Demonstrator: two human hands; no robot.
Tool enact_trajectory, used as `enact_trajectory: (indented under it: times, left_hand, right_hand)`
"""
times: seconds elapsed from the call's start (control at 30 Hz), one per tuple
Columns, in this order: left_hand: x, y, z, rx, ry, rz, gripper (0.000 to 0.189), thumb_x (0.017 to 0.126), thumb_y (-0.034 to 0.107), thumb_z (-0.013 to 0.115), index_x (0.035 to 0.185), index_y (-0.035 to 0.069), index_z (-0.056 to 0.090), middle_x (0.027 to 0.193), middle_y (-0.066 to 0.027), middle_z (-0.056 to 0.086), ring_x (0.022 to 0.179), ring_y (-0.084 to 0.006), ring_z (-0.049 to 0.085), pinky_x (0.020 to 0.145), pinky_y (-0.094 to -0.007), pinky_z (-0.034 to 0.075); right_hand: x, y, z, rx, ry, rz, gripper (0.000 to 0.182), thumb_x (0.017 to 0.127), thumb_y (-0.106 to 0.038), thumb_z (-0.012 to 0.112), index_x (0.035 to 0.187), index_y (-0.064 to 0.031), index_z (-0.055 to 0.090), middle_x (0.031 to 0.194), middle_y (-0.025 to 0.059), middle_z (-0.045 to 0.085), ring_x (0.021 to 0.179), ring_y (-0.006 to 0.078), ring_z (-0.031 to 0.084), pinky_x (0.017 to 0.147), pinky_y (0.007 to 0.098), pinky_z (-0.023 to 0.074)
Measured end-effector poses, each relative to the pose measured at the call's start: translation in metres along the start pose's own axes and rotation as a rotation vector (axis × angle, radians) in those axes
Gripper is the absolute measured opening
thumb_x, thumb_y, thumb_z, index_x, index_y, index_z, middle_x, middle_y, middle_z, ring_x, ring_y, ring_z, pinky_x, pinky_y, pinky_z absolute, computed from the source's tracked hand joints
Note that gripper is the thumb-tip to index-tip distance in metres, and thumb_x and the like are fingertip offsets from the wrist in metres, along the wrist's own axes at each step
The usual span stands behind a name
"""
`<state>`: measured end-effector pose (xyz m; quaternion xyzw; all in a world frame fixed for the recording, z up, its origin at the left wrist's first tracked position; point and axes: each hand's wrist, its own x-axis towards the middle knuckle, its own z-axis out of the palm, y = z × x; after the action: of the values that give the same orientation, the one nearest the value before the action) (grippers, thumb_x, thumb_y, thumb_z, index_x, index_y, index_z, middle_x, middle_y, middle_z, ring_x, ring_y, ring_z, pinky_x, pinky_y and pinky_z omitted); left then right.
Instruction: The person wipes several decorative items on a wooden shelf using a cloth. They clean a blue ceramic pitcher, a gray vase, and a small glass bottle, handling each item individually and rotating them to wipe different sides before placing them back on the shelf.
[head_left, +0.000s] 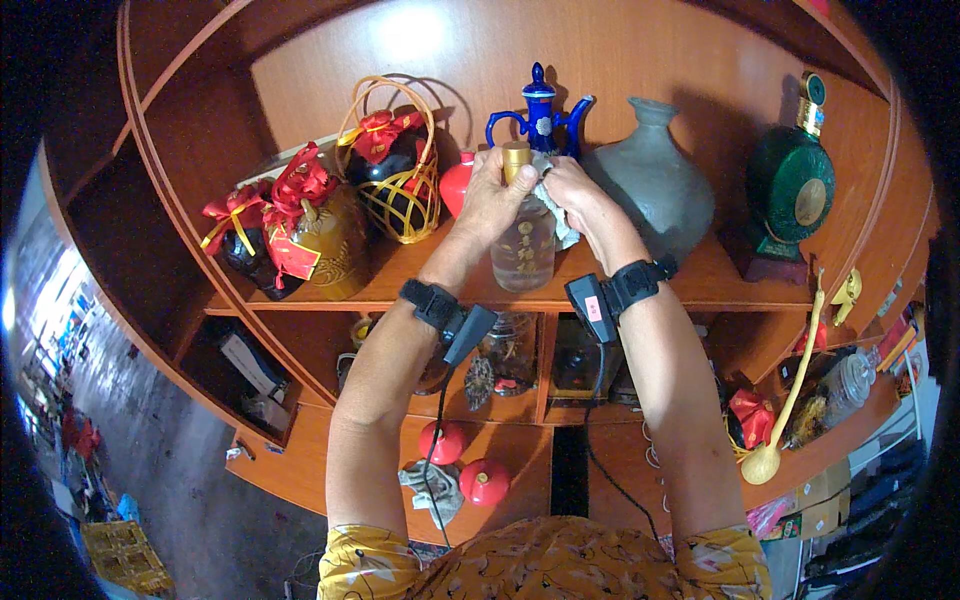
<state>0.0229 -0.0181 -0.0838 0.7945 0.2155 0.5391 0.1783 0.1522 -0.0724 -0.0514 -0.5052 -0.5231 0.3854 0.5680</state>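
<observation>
My left hand (491, 193) grips the neck of a clear glass bottle (523, 262) with a gold cap (516, 159). Clear liquid fills the bottle, and gold characters mark its front. It stands near the front edge of a wooden shelf (420, 277). In my right hand (576, 187) is a pale cloth (568, 234), bunched against the bottle's upper right side. Close behind are a blue ewer (538, 112) with a spout and a red vessel (454, 187), partly hidden by my left hand. A grey pottery jar (660, 184) stands right of my right hand.
On the left are a black jar in a woven basket (394, 195), a brown jar (330, 251) and a dark jar (259, 262) with red cloth. A green bottle (791, 184) stands right. Two red vessels (484, 481) and a grey cloth (435, 491) lie lower. A gourd ladle (763, 463) hangs right.
</observation>
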Motion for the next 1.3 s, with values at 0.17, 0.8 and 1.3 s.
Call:
enact_trajectory:
  times: [0.17,0.8,1.3]
  left_hand:
    - [0.003,-0.012,0.003,-0.122,0.0,-0.079,0.047,0.088,0.047,0.059,0.11,0.006,0.055,0.102,-0.0147,0.051,0.099,-0.0307,0.051,0.088,-0.0408,0.042]
    - [0.003,-0.001,-0.001,-0.267,-0.097,-0.224,0.048,0.095,0.044,0.048,0.12,0.004,0.049,0.111,-0.0187,0.056,0.105,-0.03,0.054,0.092,-0.04,0.041]
    - [0.003,0.001,-0.006,-0.135,-0.079,-0.142,0.043,0.095,0.041,0.048,0.117,0.004,0.054,0.109,-0.0155,0.052,0.107,-0.029,0.051,0.094,-0.0398,0.039]
  right_hand:
    - [-0.002,0.01,0.009,0.359,-0.071,0.106,0.027,0.097,-0.025,0.048,0.107,-0.0033,0.06,0.097,0.0087,0.064,0.084,0.0165,0.062,0.069,0.0343,0.0512]
    - [-0.08,0.065,0.031,-0.457,0.394,-0.974,0.041,0.076,0.005,0.049,0.116,0.0006,0.048,0.12,0.0223,0.051,0.112,0.0391,0.05,0.097,0.0437,0.0402]
    - [-0.022,0.028,0.008,-0.429,0.313,-0.497,0.025,0.08,-0.004,0.049,0.103,0.0035,0.055,0.098,0.0283,0.06,0.097,0.0439,0.057,0.086,0.0479,0.0441]
